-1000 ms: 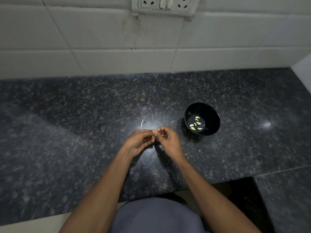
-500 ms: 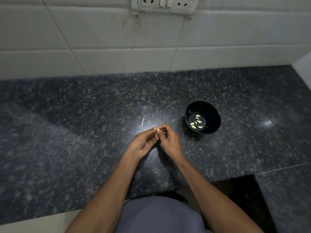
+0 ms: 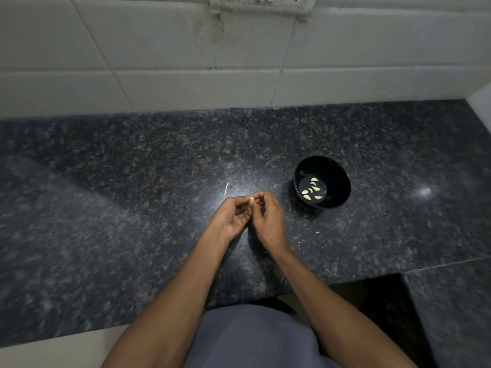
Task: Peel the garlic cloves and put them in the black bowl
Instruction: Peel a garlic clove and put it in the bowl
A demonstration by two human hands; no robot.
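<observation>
Little moved: both hands still together over worktop point(image 3: 132, 208). Left hand point(image 3: 233, 217) and right hand point(image 3: 268, 221) pinch one garlic clove point(image 3: 250, 198), peeling unfinished. Black bowl point(image 3: 337, 179) holds several peeled cloves point(image 3: 312, 189).

1. Only one view is given, taken from the person's head and aimed forward and steeply down.
2. The granite counter point(image 3: 111, 208) is seen from above at close range, with the tiled wall point(image 3: 159, 62) across the top of the frame.
3. Both forearms are seen entering from the bottom edge, above a grey garment point(image 3: 249, 338).
4. Wide-angle bending is noticed at the edges, which are perhaps slightly blurred.
5. No second view is supplied, so nothing is shared.
</observation>
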